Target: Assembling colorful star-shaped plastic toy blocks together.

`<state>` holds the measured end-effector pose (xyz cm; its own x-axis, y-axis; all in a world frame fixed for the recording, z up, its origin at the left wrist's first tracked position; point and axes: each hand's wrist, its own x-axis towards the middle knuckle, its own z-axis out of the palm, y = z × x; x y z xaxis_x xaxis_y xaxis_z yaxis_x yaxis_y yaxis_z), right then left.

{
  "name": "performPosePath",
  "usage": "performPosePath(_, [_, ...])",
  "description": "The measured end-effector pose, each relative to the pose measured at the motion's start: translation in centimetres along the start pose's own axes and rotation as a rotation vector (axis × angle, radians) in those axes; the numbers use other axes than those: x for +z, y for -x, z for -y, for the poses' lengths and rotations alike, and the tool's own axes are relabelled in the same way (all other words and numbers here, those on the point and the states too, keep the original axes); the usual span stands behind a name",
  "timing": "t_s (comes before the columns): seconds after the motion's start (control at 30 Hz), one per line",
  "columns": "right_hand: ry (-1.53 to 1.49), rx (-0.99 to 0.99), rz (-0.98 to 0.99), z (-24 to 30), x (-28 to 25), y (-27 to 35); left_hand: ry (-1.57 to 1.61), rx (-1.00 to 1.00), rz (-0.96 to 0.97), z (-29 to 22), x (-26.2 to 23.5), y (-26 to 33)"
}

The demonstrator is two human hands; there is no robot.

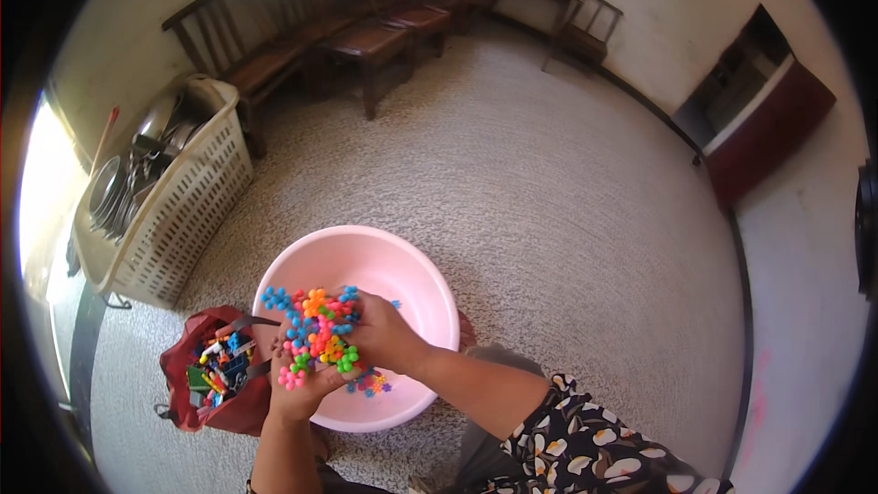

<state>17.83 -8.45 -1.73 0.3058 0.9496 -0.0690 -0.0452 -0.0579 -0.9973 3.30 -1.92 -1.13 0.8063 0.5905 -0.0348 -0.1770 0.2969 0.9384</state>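
Note:
Both my hands are cupped together over the left part of a pink plastic basin (pixel 430 302). Between them sits a heap of small colourful knobbed plastic toy pieces (pixel 320 334), in blue, pink, orange, green and red. My left hand (pixel 306 391) supports the heap from below and the near side. My right hand (pixel 382 331) closes round it from the right, fingers partly hidden by the pieces. More loose pieces (pixel 373 384) lie on the basin's bottom, below my hands. Just left of the basin stands a dark red fabric bag (pixel 187 338), open at the top, filled with mixed small toys and blocks.
A white slatted plastic basket (pixel 183 210) with metal pots and bowls stands at the left. Along the back wall run a wooden bench (pixel 274 41) and low wooden stools (pixel 366 41). A wooden chair (pixel 585 32) and a doorway (pixel 741 82) are farther right. The floor (pixel 567 192) is speckled grey.

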Motion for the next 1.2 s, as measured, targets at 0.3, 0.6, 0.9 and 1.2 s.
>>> performPosePath(0.3, [-0.159, -0.065, -0.022, 1.4, 0.5, 0.4, -0.372, 0.220, -0.112, 1.2, -0.2, -0.4])
performPosePath(0.6, [-0.710, 0.341, 0.065, -0.7, -0.4, -0.2, 0.352, 0.062, -0.148, 0.1, -1.6, 0.3])
performPosePath(0.9, [-0.711, 0.352, 0.053, -0.7, 0.0, 0.0, 0.507, 0.096, -0.121, -1.2, -0.2, 0.9])
performPosePath(1.2, [-0.640, 0.328, 0.009, -0.4, 0.1, 0.5, 0.557, 0.005, -0.097, -0.8, -0.1, 0.9])
